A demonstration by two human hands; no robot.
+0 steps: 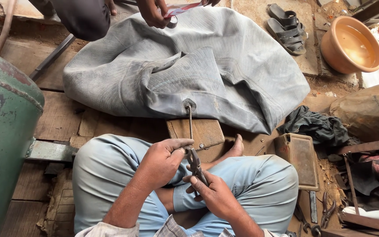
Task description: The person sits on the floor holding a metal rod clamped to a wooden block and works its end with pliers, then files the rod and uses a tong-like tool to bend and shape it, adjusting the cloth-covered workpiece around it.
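Metal pliers (195,163): dark and worn, held over the person's lap between both hands, nose pointing up toward the valve stem.
Valve stem (190,120): thin metal rod running from the grey inner tube down to the pliers; its lower end meets the left hand.
Left hand (165,159): fingers curled shut around the stem's lower end and the top of the pliers.
Right hand (213,193): closed on the pliers' handles from below, thumb on top.
Inner tube (224,57): large, deflated grey rubber, crumpled on the wooden floor (58,118) just ahead of the crossed legs (light blue trousers).
Other person's hand (152,12): at the tube's far edge, gripping a small red-and-silver object; whose use I cannot tell.
Left side: green metal tank (3,131).
Right side: dark cloth (316,127), rusty metal tray (301,158), clay-coloured bowl (352,44), pair of sandals (286,27), loose tools (325,210) on the ground.
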